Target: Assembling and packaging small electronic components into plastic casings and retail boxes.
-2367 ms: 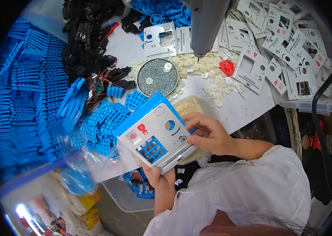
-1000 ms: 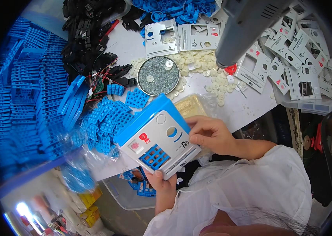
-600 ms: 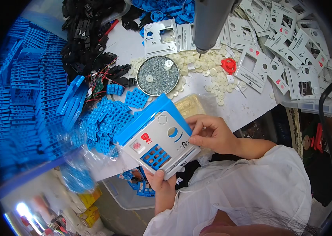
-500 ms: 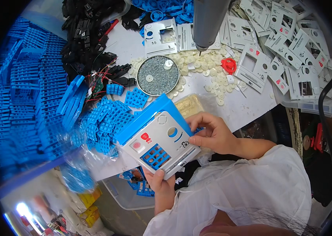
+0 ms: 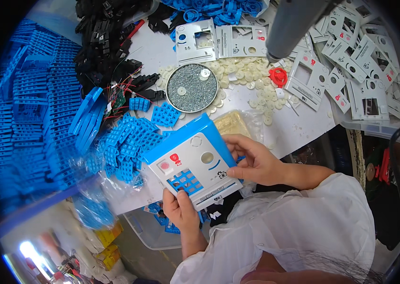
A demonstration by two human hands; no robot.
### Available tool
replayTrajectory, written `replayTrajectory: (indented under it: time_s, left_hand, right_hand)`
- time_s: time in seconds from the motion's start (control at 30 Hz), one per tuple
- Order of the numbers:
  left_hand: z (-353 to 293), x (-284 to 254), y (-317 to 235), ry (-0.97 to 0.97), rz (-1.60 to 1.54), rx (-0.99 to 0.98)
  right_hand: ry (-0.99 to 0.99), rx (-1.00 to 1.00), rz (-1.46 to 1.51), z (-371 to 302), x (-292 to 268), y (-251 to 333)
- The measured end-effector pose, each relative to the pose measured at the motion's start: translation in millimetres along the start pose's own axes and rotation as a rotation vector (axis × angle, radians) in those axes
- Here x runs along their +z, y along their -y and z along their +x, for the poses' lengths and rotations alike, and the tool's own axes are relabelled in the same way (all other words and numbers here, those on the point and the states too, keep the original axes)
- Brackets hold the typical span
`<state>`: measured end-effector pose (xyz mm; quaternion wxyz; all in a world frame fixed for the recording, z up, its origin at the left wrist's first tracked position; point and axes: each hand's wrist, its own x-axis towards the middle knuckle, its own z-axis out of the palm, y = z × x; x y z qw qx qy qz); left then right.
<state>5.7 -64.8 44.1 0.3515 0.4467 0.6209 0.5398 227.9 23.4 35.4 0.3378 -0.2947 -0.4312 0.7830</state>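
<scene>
Between my hands is a white plastic front panel point(image 5: 188, 158) with a blue frame point(image 5: 181, 138) along its upper edge, tilted in front of me. Printed red and black marks, a round hole and a square window show on its face. A blue keypad grid point(image 5: 188, 182) sits askew in that window. My left hand point(image 5: 181, 213) grips the lower left edge, its thumb by the window and its other fingers partly hidden. At the right edge my right hand point(image 5: 257, 163) pinches the panel, thumb at the front and fingers partly behind it.
Loose blue keypad grids point(image 5: 131, 144) lie left of a round tin of screws point(image 5: 191, 90). Pale discs point(image 5: 242, 71) and a red ring part point(image 5: 278, 77) are scattered behind. A grey electric screwdriver point(image 5: 290, 33) hangs above. White panels point(image 5: 370, 97) pile up right, blue frames point(image 5: 34, 94) left.
My left hand has shifted left and up along the panel's lower edge. The keypad grid now sits crooked in the window. The hanging screwdriver appears farther right in view.
</scene>
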Motion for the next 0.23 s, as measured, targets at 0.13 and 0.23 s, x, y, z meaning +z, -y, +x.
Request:
replayTrajectory:
  time_s: [0.13,0.23]
  left_hand:
    - [2.3,4.5,6.2,-0.073,-0.144,-0.105]
    - [5.2,7.4,9.2,-0.061,-0.157,-0.124]
  right_hand:
    - [0.121,0.109,-0.038,0.8,-9.7,4.8]
    - [0.122,0.112,-0.046,-1.2,-11.9,6.7]
